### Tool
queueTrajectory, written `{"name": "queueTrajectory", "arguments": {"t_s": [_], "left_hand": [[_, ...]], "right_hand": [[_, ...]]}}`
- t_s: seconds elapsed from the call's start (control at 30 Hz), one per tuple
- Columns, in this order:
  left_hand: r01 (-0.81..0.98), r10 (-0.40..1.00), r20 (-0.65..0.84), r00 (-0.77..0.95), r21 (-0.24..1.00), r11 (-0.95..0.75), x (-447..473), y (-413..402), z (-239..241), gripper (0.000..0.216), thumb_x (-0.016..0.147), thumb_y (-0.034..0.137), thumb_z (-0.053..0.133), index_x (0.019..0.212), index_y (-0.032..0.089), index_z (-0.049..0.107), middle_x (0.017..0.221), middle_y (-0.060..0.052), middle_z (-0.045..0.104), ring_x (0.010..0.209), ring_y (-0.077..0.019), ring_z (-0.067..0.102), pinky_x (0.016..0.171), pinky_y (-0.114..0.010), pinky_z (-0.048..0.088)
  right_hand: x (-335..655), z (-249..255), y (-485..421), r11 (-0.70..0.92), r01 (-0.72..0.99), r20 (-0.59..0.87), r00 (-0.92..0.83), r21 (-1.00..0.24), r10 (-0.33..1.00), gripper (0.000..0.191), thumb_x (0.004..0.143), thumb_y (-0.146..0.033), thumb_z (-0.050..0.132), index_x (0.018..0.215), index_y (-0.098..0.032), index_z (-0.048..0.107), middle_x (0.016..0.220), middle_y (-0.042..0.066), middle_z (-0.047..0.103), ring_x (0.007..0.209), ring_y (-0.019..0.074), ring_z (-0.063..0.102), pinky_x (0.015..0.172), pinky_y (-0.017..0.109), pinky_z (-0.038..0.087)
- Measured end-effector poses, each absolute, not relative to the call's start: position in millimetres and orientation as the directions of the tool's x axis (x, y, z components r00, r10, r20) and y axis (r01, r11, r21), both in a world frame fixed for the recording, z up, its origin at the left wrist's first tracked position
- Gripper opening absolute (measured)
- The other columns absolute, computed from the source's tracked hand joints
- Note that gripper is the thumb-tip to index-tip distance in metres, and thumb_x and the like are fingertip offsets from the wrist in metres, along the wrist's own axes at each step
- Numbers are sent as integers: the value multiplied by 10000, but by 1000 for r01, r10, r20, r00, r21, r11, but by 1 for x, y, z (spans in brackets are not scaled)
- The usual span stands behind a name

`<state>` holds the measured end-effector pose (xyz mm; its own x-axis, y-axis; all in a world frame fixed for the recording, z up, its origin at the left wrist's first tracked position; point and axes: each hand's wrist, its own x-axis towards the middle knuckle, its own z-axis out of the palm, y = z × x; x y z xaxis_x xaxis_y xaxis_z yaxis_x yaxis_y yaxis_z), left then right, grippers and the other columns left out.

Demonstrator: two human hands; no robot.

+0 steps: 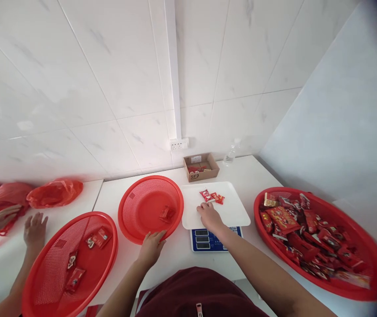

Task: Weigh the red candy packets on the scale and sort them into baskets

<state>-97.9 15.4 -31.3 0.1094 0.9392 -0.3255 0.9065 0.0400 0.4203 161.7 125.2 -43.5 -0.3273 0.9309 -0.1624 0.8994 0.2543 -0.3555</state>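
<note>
My right hand (209, 215) rests palm down on the white tray (238, 211) of a blue scale (205, 240), fingers curled, just short of two red snack packets (212, 196). Whether it holds anything is hidden. My left hand (151, 246) lies flat with fingers spread on the front rim of a red mesh basket (132, 207), which holds one red packet (167, 214).
A large red basket (360, 273) full of several red snack packets stands at the right. Another red basket (43, 273) with three packets sits at the left front. Another person's hands (35, 229) work by red plastic bags (54, 192). A cardboard box (201, 167) and a bottle (231, 154) stand by the wall.
</note>
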Motion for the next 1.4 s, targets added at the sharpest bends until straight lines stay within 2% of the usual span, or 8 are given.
{"name": "queueTrajectory", "arguments": {"t_s": [0.2,0.33,0.57,0.73,0.9,1.03,1.2,1.4], "left_hand": [[903,947,-296,122,430,19,-98,17,-35,428,884,307,385,1259,188,553,1244,-105,618,1141,-256,563,1050,-441,336],[900,950,-289,119,435,19,-98,17,-37,425,881,304,389,1250,186,563,1243,-106,618,1147,-267,561,1044,-441,347],[899,952,-282,121,438,16,-98,16,-35,420,879,301,393,1254,218,563,1217,-85,635,1124,-259,575,1030,-427,370],[895,954,-272,126,446,9,-100,15,-38,426,883,307,400,1262,204,562,1229,-101,628,1131,-271,569,1024,-422,370],[890,958,-251,138,457,-9,-101,12,-39,430,883,310,402,1265,193,561,1223,-111,631,1122,-282,571,1012,-438,374],[886,960,-238,148,463,-21,-102,10,-39,430,877,299,412,1260,177,565,1214,-123,634,1116,-280,574,1001,-433,383],[880,961,-239,141,475,-10,-102,8,-37,425,874,285,417,1255,170,567,1221,-116,632,1126,-274,569,1024,-440,363],[893,949,-279,147,449,-6,-103,12,-33,424,870,307,413,1249,203,572,1217,-102,635,1122,-275,576,997,-411,402]], "right_hand": [[145,-23,135,154,805,-110,-262,-572,959,327,868,-132,373,1125,-196,564,1105,84,616,968,186,579,811,300,461],[130,-4,155,274,593,138,-264,-757,955,454,879,-311,425,1328,-242,414,1370,81,467,1213,193,474,951,341,420],[181,-40,169,65,949,-192,-129,-308,973,561,848,-447,474,1388,-343,364,1524,67,255,1390,368,136,994,658,210],[207,-69,150,177,953,-1,-182,-246,983,389,930,-321,342,1285,-341,500,1358,49,502,1245,255,390,985,485,298],[217,-67,142,50,972,33,-43,-230,999,381,923,-266,352,1246,-318,548,1217,97,564,1050,267,491,799,381,403],[222,-57,149,-84,882,-5,92,-464,996,392,859,-162,400,1185,-240,603,1128,128,562,984,264,517,801,378,417],[193,-38,163,-199,441,-89,257,-875,962,410,830,-232,411,1214,-178,546,1062,116,597,941,240,566,823,393,461],[113,1,158,-122,42,-128,-187,-992,974,594,816,-465,525,1370,-341,346,1319,54,523,975,177,622,755,327,530]]}}
